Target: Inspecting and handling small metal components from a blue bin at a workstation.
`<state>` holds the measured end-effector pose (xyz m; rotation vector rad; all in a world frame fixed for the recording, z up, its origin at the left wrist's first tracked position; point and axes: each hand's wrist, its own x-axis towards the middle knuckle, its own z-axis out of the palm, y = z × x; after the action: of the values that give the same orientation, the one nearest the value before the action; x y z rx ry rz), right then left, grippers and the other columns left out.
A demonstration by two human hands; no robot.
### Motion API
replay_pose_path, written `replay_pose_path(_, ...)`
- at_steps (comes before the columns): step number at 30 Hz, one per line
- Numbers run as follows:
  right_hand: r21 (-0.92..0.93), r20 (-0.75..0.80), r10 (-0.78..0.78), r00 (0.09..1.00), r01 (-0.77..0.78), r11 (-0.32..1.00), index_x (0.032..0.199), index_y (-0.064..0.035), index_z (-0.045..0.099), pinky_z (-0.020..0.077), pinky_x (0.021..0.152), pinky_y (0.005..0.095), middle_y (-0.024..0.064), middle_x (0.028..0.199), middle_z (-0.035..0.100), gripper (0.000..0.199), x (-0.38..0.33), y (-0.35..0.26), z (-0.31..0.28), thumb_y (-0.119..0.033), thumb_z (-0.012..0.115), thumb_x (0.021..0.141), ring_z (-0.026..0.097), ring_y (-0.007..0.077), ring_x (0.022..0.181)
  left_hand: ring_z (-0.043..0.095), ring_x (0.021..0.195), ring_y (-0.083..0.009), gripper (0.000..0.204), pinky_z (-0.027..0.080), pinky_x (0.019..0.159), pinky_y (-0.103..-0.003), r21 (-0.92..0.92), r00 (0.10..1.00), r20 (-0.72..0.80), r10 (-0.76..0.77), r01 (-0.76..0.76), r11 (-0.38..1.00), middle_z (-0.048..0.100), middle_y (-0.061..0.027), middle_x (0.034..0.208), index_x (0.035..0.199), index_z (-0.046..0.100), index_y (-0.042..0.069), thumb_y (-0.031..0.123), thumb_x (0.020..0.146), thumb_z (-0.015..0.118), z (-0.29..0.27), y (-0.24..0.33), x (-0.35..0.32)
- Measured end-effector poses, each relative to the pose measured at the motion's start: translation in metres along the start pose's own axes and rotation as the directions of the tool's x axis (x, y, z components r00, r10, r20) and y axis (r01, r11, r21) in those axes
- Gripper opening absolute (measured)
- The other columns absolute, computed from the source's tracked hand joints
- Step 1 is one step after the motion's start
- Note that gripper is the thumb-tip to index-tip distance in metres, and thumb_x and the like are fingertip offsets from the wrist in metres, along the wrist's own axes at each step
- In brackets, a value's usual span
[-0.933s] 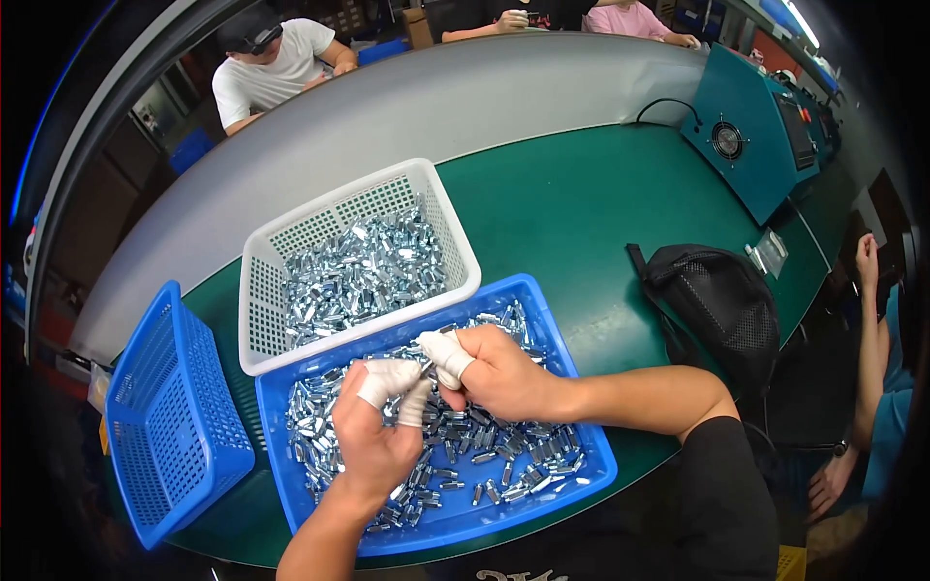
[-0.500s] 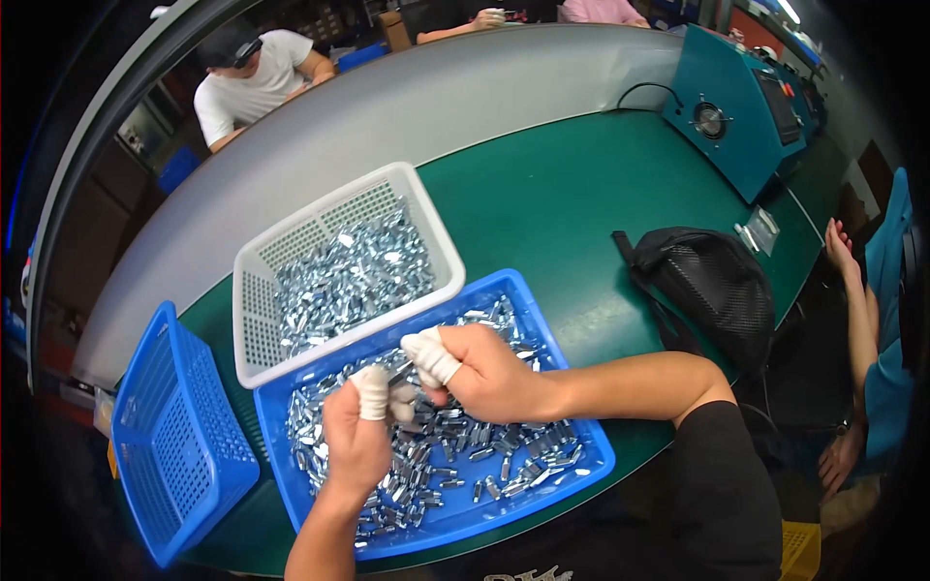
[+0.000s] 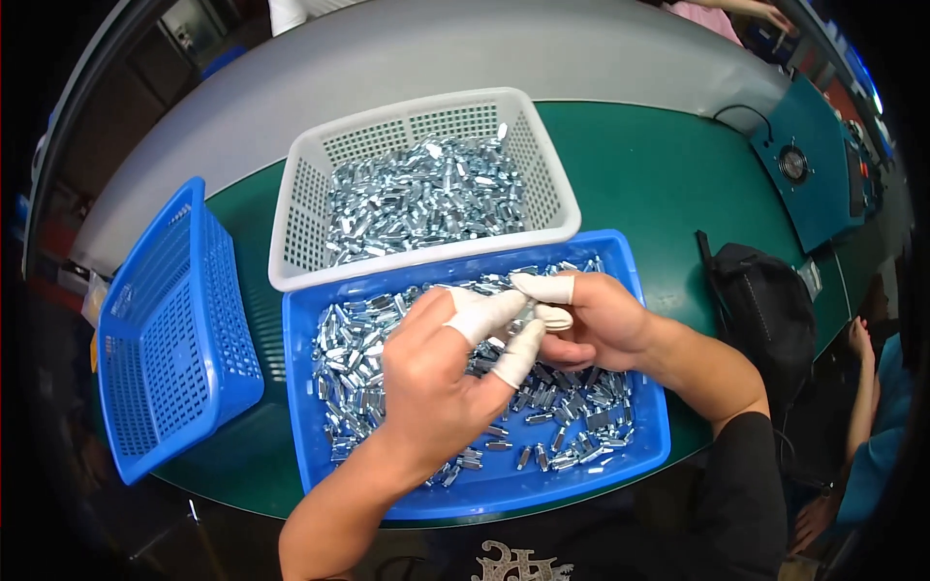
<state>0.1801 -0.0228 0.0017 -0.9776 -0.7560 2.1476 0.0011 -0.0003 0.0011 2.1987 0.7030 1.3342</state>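
White coverings wrap several fingertips of both hands, which meet above the blue tray (image 3: 484,505). My left hand (image 3: 431,378) comes from the lower left, its thumb and forefinger closing toward the right hand's fingertips. Opposite it, my right hand (image 3: 612,324) has its thumb and fingers bent inward. Whatever is pinched between the fingertips is too hidden to make out. Small shiny hexagonal metal fittings (image 3: 358,373) lie scattered through the tray beneath. Behind the tray, a white plastic basket (image 3: 426,268) holds a heap of similar metal fittings (image 3: 421,198).
An upright blue perforated basket (image 3: 211,320) leans at the left. On the green table (image 3: 644,174) stand a black bag (image 3: 765,310) and a teal machine with a fan (image 3: 809,165) at the right. A grey partition runs behind; a co-worker's arm (image 3: 862,397) shows at the right edge.
My view has shifted, so the trays and baskets sit differently in the picture. The left hand has turned, its back now facing up, and its fingers reach toward the right hand.
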Motion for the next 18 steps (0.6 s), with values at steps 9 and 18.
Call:
replay_pose_path(9,-0.007,0.006,0.004,1.0,-0.004,1.0,0.089,-0.0029,0.055,0.0223,0.032,0.0233,0.0017,0.045,0.039,0.042,-0.004,0.002,-0.001,-0.037,0.031,0.097,0.029,0.0085,0.032,0.052,0.058,-0.0148,0.023,0.041,0.052,-0.026,0.047,0.995,0.049,0.083,-0.085,0.995,0.06,-0.0049,0.068,0.09,0.068,0.003,0.005,0.069,0.075,0.001,-0.003,0.005)
replay_pose_path(18,-0.113,-0.361,-0.452,0.815,0.443,0.889,0.061,-0.0087,0.043,0.0228,0.036,0.0228,0.001,0.048,0.04,0.047,0.002,0.009,-0.008,-0.038,0.037,0.097,0.027,0.0065,0.037,0.057,0.065,-0.0124,0.019,0.045,0.056,-0.025,0.052,0.906,-0.3,-0.297,0.327,0.944,0.063,-0.0067,0.079,0.097,0.066,0.002,0.005,0.078,0.066,-0.019,-0.034,0.025)
